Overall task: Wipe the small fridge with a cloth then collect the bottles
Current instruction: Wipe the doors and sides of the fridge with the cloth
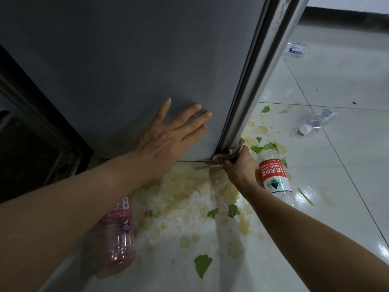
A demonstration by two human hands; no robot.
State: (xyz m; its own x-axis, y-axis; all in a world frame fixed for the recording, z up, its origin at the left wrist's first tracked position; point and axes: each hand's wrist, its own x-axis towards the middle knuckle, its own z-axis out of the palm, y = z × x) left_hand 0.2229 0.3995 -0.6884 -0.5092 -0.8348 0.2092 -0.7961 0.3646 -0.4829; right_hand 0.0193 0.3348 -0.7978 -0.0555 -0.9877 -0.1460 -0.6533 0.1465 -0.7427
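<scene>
The small grey fridge [130, 60] fills the upper left, its side panel facing me. My left hand [168, 133] lies flat on that panel with fingers spread. My right hand [237, 163] grips a crumpled beige cloth [229, 153] against the fridge's bottom front corner, by the door seal. A clear bottle with a red label [273, 175] lies on the floor just right of my right wrist. A pink-tinted bottle [119, 234] lies under my left forearm. Two more clear bottles lie farther right, one [315, 122] at mid floor and one [295, 49] near the wall.
The white tiled floor [347, 154] is covered with yellowish spill blotches [185, 192] and green leaf scraps [202, 267] in front of the fridge. A dark cabinet [31, 144] stands at the left. The fridge's door edge [280, 17] shows stains near the top.
</scene>
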